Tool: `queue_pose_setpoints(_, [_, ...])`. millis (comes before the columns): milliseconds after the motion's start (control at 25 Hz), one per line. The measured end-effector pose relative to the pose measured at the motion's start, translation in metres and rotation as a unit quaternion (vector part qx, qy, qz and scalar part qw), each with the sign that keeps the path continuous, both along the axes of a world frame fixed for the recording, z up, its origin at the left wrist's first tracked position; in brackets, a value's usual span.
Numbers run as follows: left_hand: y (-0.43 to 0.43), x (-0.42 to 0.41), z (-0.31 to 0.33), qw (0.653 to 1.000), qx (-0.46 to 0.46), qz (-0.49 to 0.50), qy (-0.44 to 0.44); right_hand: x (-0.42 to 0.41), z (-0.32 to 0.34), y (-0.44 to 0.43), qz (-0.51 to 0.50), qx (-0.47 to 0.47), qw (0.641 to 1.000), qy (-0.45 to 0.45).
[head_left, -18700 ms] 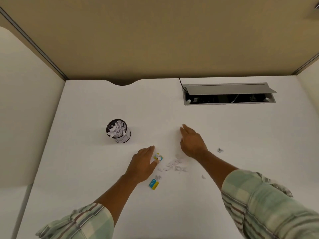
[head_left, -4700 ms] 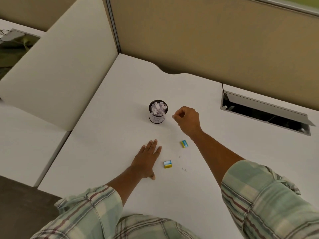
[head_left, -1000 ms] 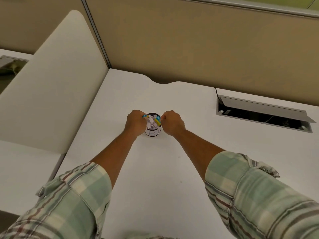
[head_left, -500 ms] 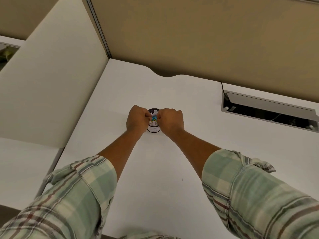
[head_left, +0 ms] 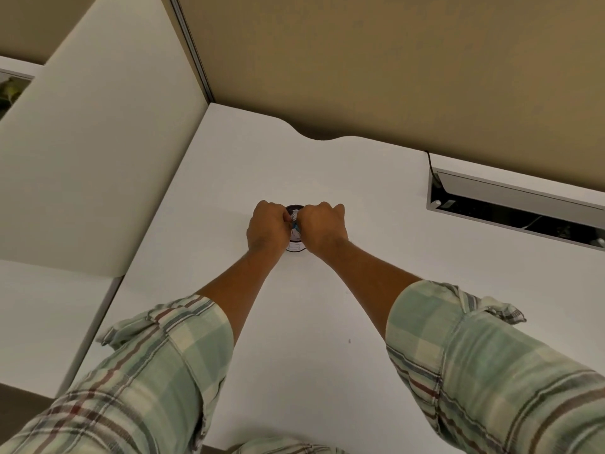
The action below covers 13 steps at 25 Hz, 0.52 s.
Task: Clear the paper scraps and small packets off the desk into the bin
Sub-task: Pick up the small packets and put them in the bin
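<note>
The small dark round bin (head_left: 294, 248) stands on the white desk (head_left: 294, 322), stuffed with white paper scraps (head_left: 293, 213). Both my hands are bunched over its mouth and hide most of it. My left hand (head_left: 266, 228) has its fingers curled down at the bin's left rim; what it holds is hidden. My right hand (head_left: 322, 228) is closed at the right rim, pinching a small blue packet (head_left: 296, 228), of which only a sliver shows between the two hands.
A beige partition wall (head_left: 393, 77) runs behind the desk, and a white side panel (head_left: 98, 158) closes off the left. An open cable tray (head_left: 517, 208) is set into the desk at the back right. A tiny speck (head_left: 349, 340) lies between my forearms.
My hands have drawn together over the bin's mouth. The two blue-and-yellow packets seen in my fingers a second ago are now mostly hidden. The camera has tilted slightly.
</note>
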<state>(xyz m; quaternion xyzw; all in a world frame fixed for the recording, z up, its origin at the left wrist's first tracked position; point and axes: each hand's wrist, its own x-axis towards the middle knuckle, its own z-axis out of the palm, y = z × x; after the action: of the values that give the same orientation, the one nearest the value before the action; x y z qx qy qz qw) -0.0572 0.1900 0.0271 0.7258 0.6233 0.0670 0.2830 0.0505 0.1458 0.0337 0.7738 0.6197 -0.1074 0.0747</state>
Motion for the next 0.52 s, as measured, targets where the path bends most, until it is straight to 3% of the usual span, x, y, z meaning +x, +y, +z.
queue_pose_setpoints(80, [0.001,-0.003,0.003,1.0,0.0,0.006,-0.013,0.007,0.003,-0.003,-0.017,0.031,0.999,0.035])
queue_pose_setpoints(160, [0.0,-0.007,0.007,1.0,0.003,0.015,-0.024,0.018,0.009,-0.01,-0.072,0.07,0.987,0.126])
queue_pose_setpoints(280, [-0.007,-0.014,0.009,0.996,0.016,0.042,-0.08,0.039,0.015,-0.035,-0.162,0.126,0.941,0.271])
queue_pose_setpoints(400, [-0.031,-0.019,0.008,0.986,0.094,0.054,-0.126,0.059,0.008,-0.07,-0.218,0.151,0.909,0.322])
queue_pose_setpoints(520, [-0.069,-0.017,0.004,0.979,0.137,0.033,-0.145,0.074,-0.007,-0.109,-0.251,0.12,0.902,0.331])
